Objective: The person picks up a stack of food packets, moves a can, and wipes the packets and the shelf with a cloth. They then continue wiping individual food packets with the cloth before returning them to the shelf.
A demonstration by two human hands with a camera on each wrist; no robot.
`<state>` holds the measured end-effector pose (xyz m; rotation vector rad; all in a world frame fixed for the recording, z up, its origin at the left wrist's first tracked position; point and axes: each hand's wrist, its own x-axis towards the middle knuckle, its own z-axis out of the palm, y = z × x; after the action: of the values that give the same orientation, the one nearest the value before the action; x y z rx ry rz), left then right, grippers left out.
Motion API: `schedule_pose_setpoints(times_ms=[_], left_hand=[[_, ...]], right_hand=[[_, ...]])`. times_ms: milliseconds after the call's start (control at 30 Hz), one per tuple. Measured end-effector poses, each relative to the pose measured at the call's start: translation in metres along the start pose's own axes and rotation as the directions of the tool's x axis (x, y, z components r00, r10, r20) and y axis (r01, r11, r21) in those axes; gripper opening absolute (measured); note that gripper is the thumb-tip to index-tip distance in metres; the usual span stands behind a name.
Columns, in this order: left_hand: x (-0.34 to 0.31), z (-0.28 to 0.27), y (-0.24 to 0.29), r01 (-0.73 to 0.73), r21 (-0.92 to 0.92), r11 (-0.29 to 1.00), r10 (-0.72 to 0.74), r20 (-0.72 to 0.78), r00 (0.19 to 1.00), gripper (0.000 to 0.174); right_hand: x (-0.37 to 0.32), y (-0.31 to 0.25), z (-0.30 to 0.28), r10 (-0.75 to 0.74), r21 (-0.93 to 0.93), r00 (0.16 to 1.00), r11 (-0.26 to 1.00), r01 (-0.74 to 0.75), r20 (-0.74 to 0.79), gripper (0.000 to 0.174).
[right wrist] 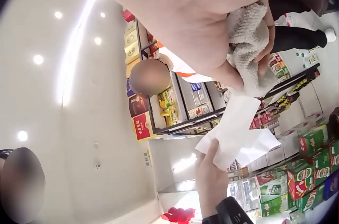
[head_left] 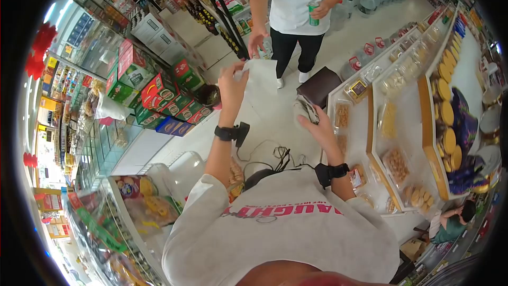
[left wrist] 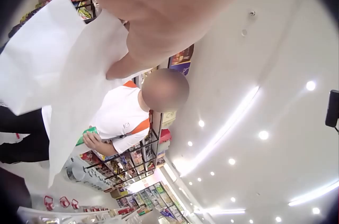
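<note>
In the head view my left hand (head_left: 231, 89) pinches a white sheet (head_left: 260, 77) by its edge, held up at the centre. The left wrist view shows the sheet (left wrist: 79, 76) hanging in two flaps below my thumb and fingers. My right hand (head_left: 320, 130), lower and to the right, grips a crumpled whitish cloth (head_left: 306, 110); its knobbly texture (right wrist: 248, 39) shows in the right wrist view, with fingers curled round it. The sheet and the cloth are apart in the head view.
A person in a white shirt (head_left: 296, 0) stands ahead, holding a green can (head_left: 314, 14), their other hand near the sheet. Green and red boxes (head_left: 136, 66) are stacked at left. Shelves with packaged food (head_left: 389, 119) stand at right, a dark brown object (head_left: 320, 86) beside them. Cables (head_left: 275, 153) lie near my waist.
</note>
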<state>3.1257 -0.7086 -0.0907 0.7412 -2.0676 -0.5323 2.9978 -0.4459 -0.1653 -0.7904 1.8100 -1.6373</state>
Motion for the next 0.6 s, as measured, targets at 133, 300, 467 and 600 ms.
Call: schedule_pose_setpoints(times_ms=[133,300,467,600], left_hand=[[0.082,0.029,-0.049,-0.246,0.082,0.966,0.251,-0.053,0.967,0.019],[0.156,0.055,-0.111,-0.352,-0.047,0.935,0.354,0.043,0.934,0.021],[0.215,0.076,-0.166,-0.265,-0.159,0.951,0.282,0.094,0.955,0.019],[0.251,0.1,-0.204,-0.233,-0.236,0.944,0.278,0.179,0.944,0.02]], right_hand=[[0.093,-0.005,0.029,0.034,0.004,0.999,0.999,-0.034,0.003,0.059],[0.186,-0.009,0.075,0.06,0.011,0.986,0.998,-0.059,-0.153,0.058],[0.264,-0.032,0.121,0.127,0.001,0.953,0.991,-0.132,-0.274,0.058],[0.314,-0.049,0.146,0.165,0.008,0.943,0.985,-0.17,-0.288,0.058]])
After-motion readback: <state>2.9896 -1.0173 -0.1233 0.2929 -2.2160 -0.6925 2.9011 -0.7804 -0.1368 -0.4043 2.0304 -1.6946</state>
